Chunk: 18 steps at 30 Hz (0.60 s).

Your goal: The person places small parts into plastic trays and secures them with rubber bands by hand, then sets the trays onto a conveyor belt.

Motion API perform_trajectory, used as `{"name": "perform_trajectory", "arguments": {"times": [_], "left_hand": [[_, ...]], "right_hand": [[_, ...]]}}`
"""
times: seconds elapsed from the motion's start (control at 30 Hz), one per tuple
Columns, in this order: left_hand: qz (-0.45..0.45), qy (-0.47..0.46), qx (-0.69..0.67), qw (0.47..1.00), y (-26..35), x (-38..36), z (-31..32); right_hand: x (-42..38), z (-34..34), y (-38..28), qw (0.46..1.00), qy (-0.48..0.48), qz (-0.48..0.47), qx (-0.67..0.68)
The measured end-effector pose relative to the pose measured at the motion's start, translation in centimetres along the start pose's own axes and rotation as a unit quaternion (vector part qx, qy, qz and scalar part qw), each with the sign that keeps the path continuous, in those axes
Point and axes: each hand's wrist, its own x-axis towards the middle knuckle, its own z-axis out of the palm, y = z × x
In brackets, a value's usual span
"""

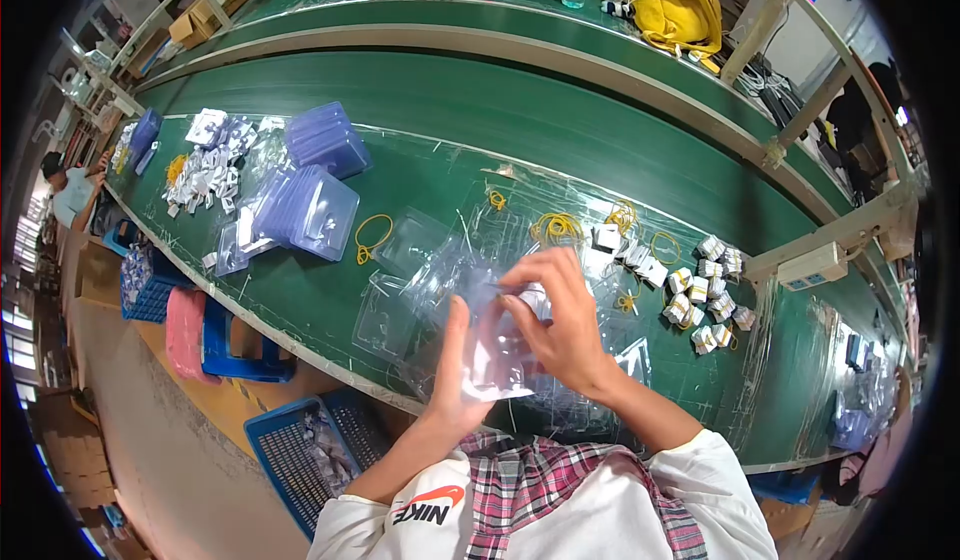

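Note:
My left hand [457, 375] supports a clear, shiny plastic pouch [490, 355] from its left side, thumb pointing up along it. At the pouch's upper edge, the thumb and fingers of my right hand [560, 320] are pinched together. Whether a small piece is also between those fingertips is hidden. Loose clear plastic pouches [385, 330] lie spread on the green table under and around both hands. Yellow rubber bands [557, 228] and small white folded pieces [640, 263] are just beyond my right hand.
Stacks of bluish plastic pouches [300, 210] and a heap of white pieces [205, 175] lie to the left. Banded white bundles [705, 295] sit at right, near a metal post with a socket box [812, 267]. Blue baskets [300, 450] stand below the table edge. Another person [75, 195] is far left.

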Motion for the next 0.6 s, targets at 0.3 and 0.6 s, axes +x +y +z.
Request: {"name": "perform_trajectory", "arguments": {"times": [0.3,0.6], "left_hand": [[0.106,0.017,0.031,0.994,1.6,0.8,-1.4],[0.036,-0.026,0.025,0.999,-0.3,0.4,0.3]], "right_hand": [[1.1,-4.2,5.4,0.930,-0.097,0.174,0.310],[1.1,-1.3,0.8,0.997,-0.078,-0.008,0.008]]}}
